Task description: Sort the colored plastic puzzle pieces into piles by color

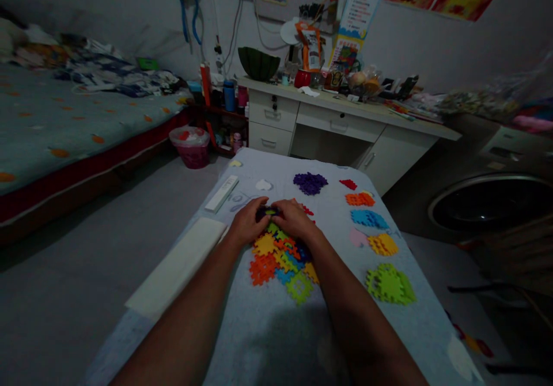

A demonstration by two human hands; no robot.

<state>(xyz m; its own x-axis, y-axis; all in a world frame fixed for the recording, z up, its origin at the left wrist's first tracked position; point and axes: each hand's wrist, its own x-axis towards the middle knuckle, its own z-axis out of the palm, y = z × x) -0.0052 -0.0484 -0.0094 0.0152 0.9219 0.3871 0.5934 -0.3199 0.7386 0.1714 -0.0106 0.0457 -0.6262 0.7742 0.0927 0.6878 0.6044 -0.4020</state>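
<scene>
My left hand [248, 223] and my right hand [294, 219] meet over the far side of a mixed pile. Between their fingertips they hold a dark purple interlocking plastic piece [261, 214]; a bit of green shows at its middle. Thumbs and fingers hide much of it. Close below the hands lie loose interlocking pieces: a yellow-orange piece [264, 245], an orange piece [262, 269], a blue piece [285, 275] and a lime green piece [299, 287]. Some red pieces [307, 209] peek out past my right hand.
Sorted by colour, a purple pile [310, 182], an orange stack [360, 199], a blue stack [369, 219], a yellow stack [383, 244] and a green stack [390, 284] lie on the cloth-covered table [242, 328]. A long white box [222, 194] and a cream-coloured flat slab [177, 268] are at left.
</scene>
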